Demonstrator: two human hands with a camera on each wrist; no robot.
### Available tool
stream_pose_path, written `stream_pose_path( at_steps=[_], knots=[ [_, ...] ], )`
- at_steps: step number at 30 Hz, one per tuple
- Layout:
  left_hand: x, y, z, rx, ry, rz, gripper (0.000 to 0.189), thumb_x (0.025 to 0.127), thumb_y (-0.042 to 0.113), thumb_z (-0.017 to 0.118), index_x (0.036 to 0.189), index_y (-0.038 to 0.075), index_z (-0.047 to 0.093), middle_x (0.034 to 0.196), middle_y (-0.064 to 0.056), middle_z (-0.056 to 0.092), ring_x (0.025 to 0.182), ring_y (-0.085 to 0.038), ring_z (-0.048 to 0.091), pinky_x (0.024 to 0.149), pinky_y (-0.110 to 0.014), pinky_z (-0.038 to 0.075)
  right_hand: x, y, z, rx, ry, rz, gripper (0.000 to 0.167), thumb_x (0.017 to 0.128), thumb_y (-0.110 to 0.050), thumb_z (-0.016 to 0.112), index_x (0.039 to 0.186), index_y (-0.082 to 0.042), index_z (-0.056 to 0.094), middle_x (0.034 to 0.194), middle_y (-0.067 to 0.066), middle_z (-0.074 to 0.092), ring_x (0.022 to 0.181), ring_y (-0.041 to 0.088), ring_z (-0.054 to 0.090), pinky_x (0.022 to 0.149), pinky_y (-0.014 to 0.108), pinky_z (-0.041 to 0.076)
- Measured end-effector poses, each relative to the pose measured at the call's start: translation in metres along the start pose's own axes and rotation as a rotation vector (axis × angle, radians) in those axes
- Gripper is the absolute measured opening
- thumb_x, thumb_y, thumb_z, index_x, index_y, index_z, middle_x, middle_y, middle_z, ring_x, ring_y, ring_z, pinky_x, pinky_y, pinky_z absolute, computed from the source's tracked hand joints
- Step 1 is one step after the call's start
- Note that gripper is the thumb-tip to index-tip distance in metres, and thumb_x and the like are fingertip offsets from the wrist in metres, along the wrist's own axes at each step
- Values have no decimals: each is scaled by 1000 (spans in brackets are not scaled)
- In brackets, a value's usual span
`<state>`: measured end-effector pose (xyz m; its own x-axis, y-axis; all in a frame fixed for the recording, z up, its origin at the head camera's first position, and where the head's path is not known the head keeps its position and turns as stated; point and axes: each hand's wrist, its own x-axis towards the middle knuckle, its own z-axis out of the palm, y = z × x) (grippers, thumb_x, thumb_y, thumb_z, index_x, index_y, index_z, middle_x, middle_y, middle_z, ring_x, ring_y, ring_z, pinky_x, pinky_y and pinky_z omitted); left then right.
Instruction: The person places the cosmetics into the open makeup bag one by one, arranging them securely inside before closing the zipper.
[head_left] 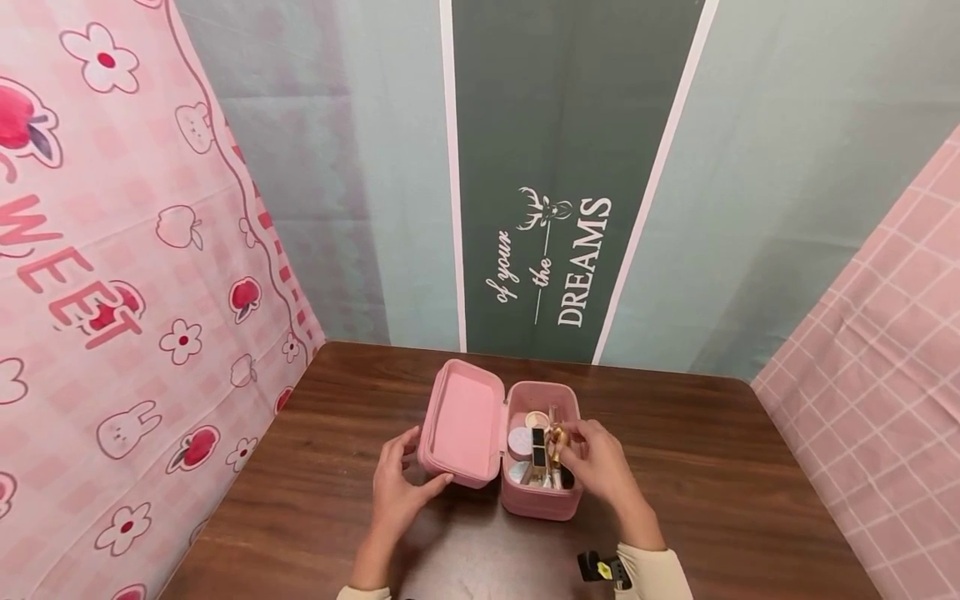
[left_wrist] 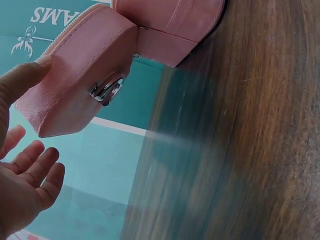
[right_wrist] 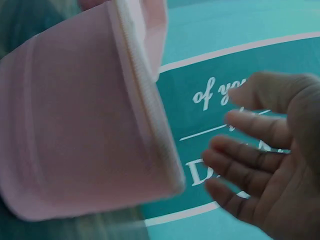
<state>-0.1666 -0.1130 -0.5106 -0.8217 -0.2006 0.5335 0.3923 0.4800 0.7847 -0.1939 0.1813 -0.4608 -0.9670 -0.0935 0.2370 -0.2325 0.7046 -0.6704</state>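
A pink zippered cosmetic case (head_left: 540,504) stands on the table, its lid (head_left: 465,425) folded out to the left. Cosmetics crowd inside: a pale round compact (head_left: 521,442), a black-and-gold case (head_left: 538,448) and gold tubes (head_left: 559,443). My left hand (head_left: 397,487) is at the lid's left side; in the left wrist view the thumb (left_wrist: 27,77) rests on its edge and the other fingers spread below, apart from it. Over the case's right rim reaches my right hand (head_left: 600,467), fingertips by the gold tubes. The right wrist view shows its fingers (right_wrist: 250,157) loosely bent with nothing between them.
The case stands on a brown wooden table (head_left: 720,492). Behind it hangs a green cloth (head_left: 555,125) with lettering. A pink patterned cloth (head_left: 135,375) borders the left side, and a pink checked cloth (head_left: 885,350) the right. A metal clasp (left_wrist: 107,90) sits on the lid's front.
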Motion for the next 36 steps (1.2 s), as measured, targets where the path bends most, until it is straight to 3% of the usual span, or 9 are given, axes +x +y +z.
stream_pose_path(
  at_steps=[6, 10, 13, 15, 17, 20, 22, 28, 36],
  knots=[
    [-3, -7, 0, -208, -3, -110, 75, 54, 6, 89, 121, 3, 55, 111, -19, 56, 100, -28, 56, 75, -43, 46, -17, 20, 10, 105, 111, -100, 49, 73, -7, 76, 118, -1, 58, 115, 16, 56, 101, 35, 55, 79, 51, 46],
    [-7, -10, 0, -344, 0, -201, 74, 57, -4, 86, 123, -1, 53, 117, -18, 55, 104, -32, 53, 79, -39, 46, -29, 33, 19, 167, 189, -123, 53, 71, -5, 78, 119, 1, 58, 121, 17, 54, 103, 32, 55, 77, 48, 48],
    [-6, 0, -4, -394, -21, -252, 72, 59, -11, 81, 123, -7, 49, 120, -19, 53, 106, -36, 52, 81, -40, 45, -37, 41, 24, 168, 244, -146, 58, 67, -3, 80, 120, 1, 57, 123, 17, 54, 105, 27, 54, 76, 43, 49],
    [-5, 8, -6, -427, -44, -277, 73, 60, -13, 79, 125, -9, 47, 122, -22, 52, 107, -37, 51, 82, -42, 44, -42, 39, 24, 182, 266, -158, 63, 65, 0, 81, 122, 3, 54, 125, 19, 52, 108, 28, 51, 78, 31, 48],
    [-5, 6, -4, -473, -69, -278, 75, 61, -15, 78, 127, -9, 44, 125, -24, 50, 109, -38, 50, 84, -38, 44, -45, 42, 26, 220, 272, -149, 71, 63, 0, 82, 127, 3, 50, 127, 21, 51, 111, 26, 49, 80, 22, 44],
    [-7, -7, 2, -524, -102, -269, 81, 62, -14, 78, 133, -7, 39, 131, -25, 45, 114, -35, 48, 87, -29, 43, -47, 47, 31, 289, 254, -102, 81, 62, -1, 83, 133, 4, 43, 130, 22, 47, 115, 29, 45, 85, 12, 36],
    [-8, -16, 7, -542, -119, -263, 83, 63, -13, 78, 135, -5, 37, 133, -24, 43, 116, -31, 48, 88, -23, 42, -47, 56, 37, 350, 226, -72, 88, 62, -2, 84, 136, 4, 38, 133, 24, 43, 120, 31, 41, 88, 15, 36],
    [-10, -18, 10, -597, -146, -274, 81, 64, -15, 75, 136, -6, 36, 132, -25, 44, 112, -16, 52, 89, -25, 42, -49, 68, 46, 504, 91, -23, 102, 62, 2, 82, 142, 9, 19, 138, 34, 30, 121, 47, 36, 90, 17, 35],
    [-9, -19, 11, -617, -151, -249, 79, 65, -16, 73, 135, -6, 38, 132, -26, 44, 113, -14, 51, 89, -26, 42, -43, 70, 46, 542, 33, 18, 96, 61, 1, 83, 140, 4, 29, 128, 30, 44, 114, 41, 45, 87, 22, 41]
  ],
)
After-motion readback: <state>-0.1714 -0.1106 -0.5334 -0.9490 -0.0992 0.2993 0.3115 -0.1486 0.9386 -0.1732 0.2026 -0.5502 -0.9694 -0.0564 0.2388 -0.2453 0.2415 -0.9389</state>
